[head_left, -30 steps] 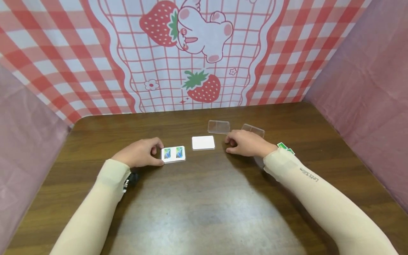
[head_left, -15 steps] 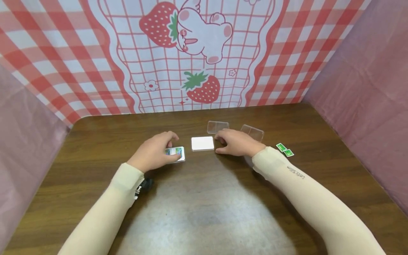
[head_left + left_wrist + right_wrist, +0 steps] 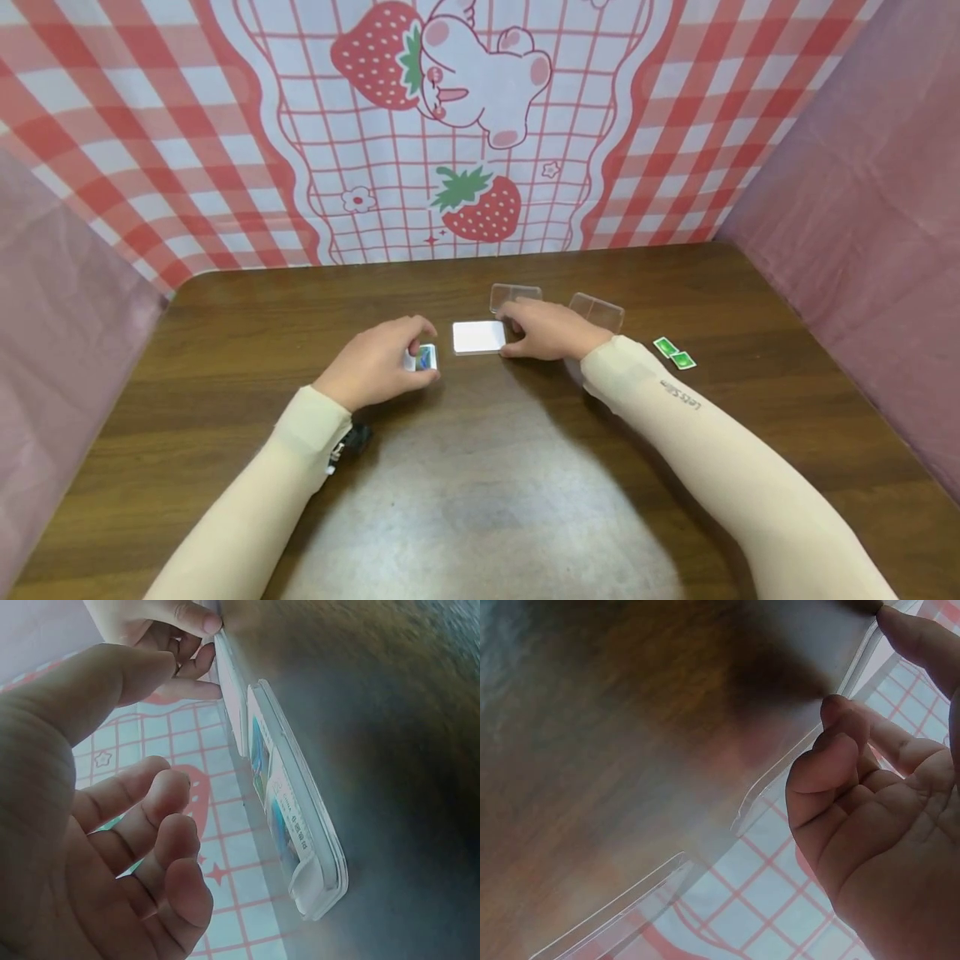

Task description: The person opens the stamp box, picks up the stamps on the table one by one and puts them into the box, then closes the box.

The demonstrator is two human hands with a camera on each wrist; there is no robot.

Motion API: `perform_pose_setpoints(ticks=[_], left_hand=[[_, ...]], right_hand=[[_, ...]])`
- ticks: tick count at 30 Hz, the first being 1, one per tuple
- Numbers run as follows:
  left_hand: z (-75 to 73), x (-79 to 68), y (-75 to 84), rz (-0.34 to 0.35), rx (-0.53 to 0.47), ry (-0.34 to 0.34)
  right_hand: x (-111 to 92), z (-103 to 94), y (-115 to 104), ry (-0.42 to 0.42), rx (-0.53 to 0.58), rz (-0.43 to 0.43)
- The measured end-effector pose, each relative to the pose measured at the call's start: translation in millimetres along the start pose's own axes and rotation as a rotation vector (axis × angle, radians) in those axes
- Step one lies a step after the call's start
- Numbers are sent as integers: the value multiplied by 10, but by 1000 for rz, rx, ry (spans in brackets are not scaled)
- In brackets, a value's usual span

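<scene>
Thumb and forefinger of the right hand [image 3: 551, 329] close on the right end of the white case [image 3: 477, 337], one at its near corner and one at its far corner; the other fingers curl in toward the palm. The white case lies flat on the table [image 3: 480, 483], in the middle, between the two hands.

Left hand [image 3: 375, 362] hangs over the picture case [image 3: 425, 357] with its thumb and fingers spread apart and gently bent. It has hold of nothing: the left wrist view shows a gap between its fingertips and the picture case. The picture case lies on the table to the left of the white case and a little nearer the person, mostly hidden by the hand in the head view. The left wrist view shows two pictures on it, with small lettering beside them.

Just behind the white case lies the left clear piece [image 3: 510, 291]; the right clear piece [image 3: 597, 312] sits past the right hand, tilted in its direction on the tabletop. Both have a line across the middle. Farther right, near the right wrist, two green tiles [image 3: 664, 347] meet at a corner.

Pale sleeves [image 3: 225, 508] cover both arms, the right one with lettering. A checked cloth [image 3: 517, 92] printed with strawberries rises behind the table, and pink cloth [image 3: 847, 175] hangs at either side.
</scene>
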State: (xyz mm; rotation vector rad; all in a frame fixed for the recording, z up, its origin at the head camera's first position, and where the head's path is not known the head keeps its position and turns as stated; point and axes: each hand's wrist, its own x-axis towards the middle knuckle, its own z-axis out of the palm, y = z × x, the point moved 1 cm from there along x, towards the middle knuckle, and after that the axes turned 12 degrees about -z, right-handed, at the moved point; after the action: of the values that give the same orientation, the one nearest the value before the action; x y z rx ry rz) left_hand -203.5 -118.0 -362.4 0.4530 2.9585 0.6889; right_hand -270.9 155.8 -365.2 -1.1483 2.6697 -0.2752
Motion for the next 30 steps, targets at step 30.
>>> perform_pose_setpoints(ticks=[30], left_hand=[[27,-11,99,5,-4,-25]], right_hand=[[-383,21,-21,-6,96,-51]])
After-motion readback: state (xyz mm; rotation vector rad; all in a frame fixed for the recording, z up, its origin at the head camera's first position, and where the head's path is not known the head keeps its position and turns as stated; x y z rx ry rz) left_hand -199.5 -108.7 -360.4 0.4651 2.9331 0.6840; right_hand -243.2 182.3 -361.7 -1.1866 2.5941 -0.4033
